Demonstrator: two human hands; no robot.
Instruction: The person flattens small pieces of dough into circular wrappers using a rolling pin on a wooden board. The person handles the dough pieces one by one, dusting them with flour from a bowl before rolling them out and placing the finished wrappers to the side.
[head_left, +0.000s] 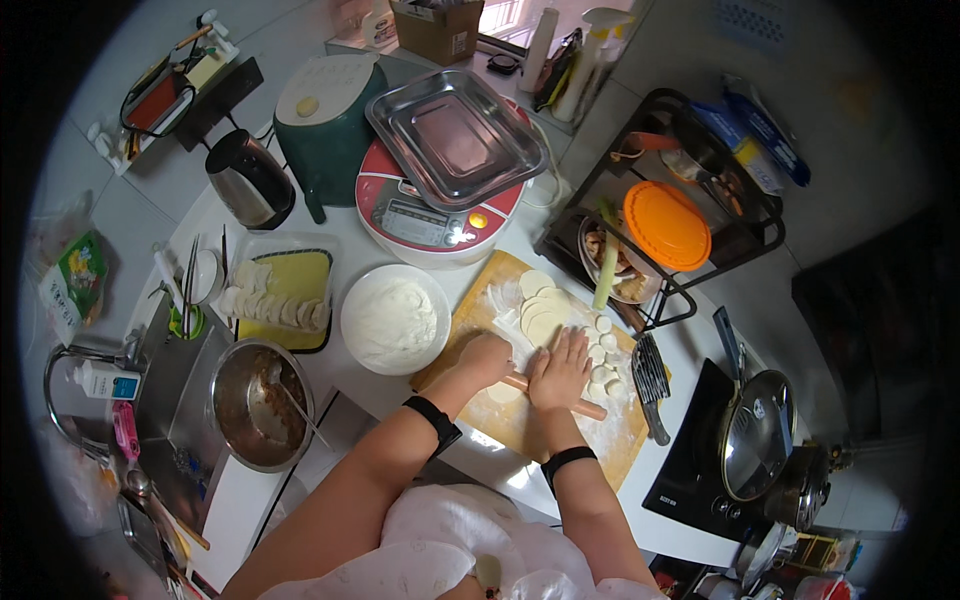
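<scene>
A wooden rolling pin (589, 409) lies slantwise on a floured wooden board (480, 300). My right hand (562, 367) rests flat across the pin, fingers outstretched over the board. Beside the pin's left part, my left hand (486, 361) is curled; what its fingers pinch is hidden. Just below that hand, a round dough wrapper (502, 392) shows partly under the pin. Several rolled wrappers (544, 315) overlap beyond my hands. Small dough pieces (600, 360) are scattered right of my right hand.
Left of the board stand a bowl of flour (396, 319), a tray of dumplings (285, 300) and a steel bowl of filling (259, 405). A cleaver (651, 382) lies at the board's right edge, near the cooktop (682, 465). Behind are a multicooker (427, 225) and a rack (660, 300).
</scene>
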